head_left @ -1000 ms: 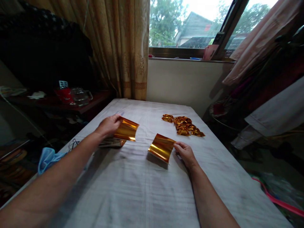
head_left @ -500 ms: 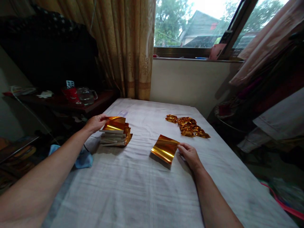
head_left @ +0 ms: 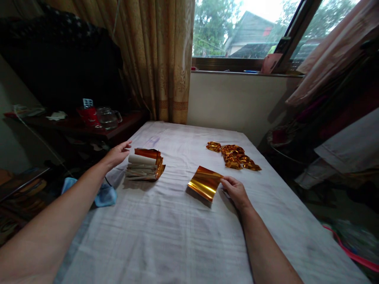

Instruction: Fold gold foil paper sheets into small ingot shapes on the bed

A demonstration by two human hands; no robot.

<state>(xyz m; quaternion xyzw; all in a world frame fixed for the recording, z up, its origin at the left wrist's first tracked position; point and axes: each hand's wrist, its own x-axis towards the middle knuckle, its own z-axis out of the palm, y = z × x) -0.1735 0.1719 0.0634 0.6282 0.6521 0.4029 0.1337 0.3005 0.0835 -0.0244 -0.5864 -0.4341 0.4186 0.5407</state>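
My right hand (head_left: 236, 190) pinches the right corner of a square gold foil paper sheet (head_left: 205, 183), which is curved and sits low over the bed. At the left, a stack of foil papers (head_left: 142, 167) shows pale backs, with the top sheet curled and gold edges sticking out on the right. My left hand (head_left: 117, 154) is just beyond the stack's left side, apart from it, fingers stretched out with nothing in them. Several crumpled or folded gold foil pieces (head_left: 235, 154) lie in a group at the far right.
A white sheet (head_left: 166, 232) covers the bed. A blue cloth (head_left: 105, 195) hangs at its left edge. On the dark side table (head_left: 127, 122) stand a glass mug (head_left: 108, 118) and a red cup (head_left: 89, 116) with a blister pack. Clothes (head_left: 349, 146) hang at right.
My left hand has let go of the stack's top sheet, which now curls back and shows its pale underside. My right hand still holds its sheet, almost unmoved.
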